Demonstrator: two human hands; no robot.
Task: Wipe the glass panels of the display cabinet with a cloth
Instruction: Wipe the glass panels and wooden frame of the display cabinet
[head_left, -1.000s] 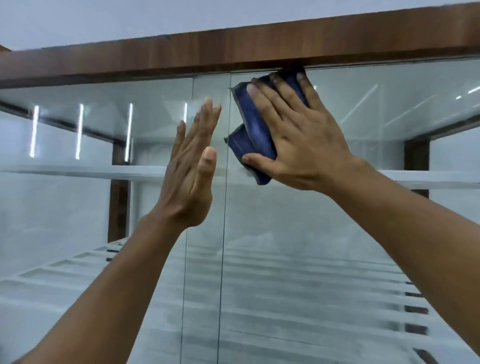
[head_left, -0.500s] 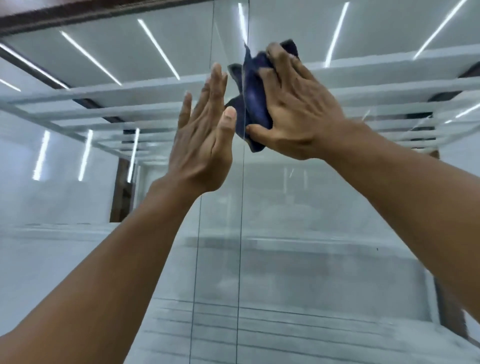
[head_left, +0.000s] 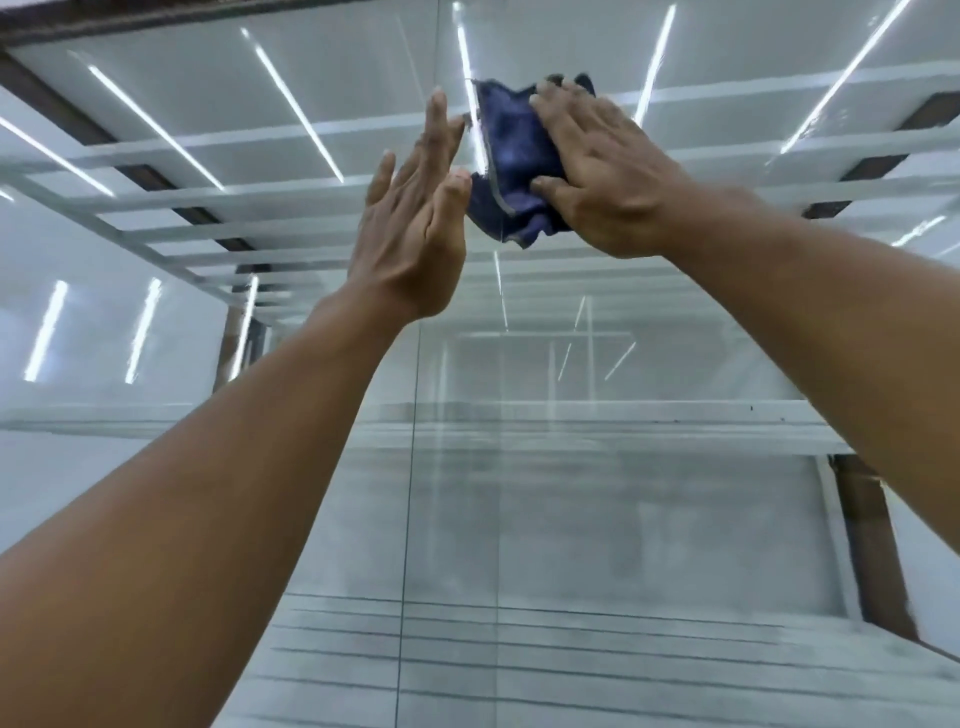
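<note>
Currently mid-wipe: the right hand (head_left: 608, 171) presses a crumpled dark blue cloth (head_left: 511, 171) flat against the right glass panel (head_left: 649, 519) near its left edge; the left hand (head_left: 410, 228), open and empty, braces beside it. Next likely sweeps downward over the hazy lower glass

Showroom: glass display cabinet (head_left: 623, 519), shelves (head_left: 649, 421)

Bright, even light with long white strip-light reflections streaking the glass (head_left: 675, 519), which looks hazy lower down; motion blur softens the hands' fingertips and the cloth (head_left: 511, 156), and wide-angle distortion bends edge lines.
</note>
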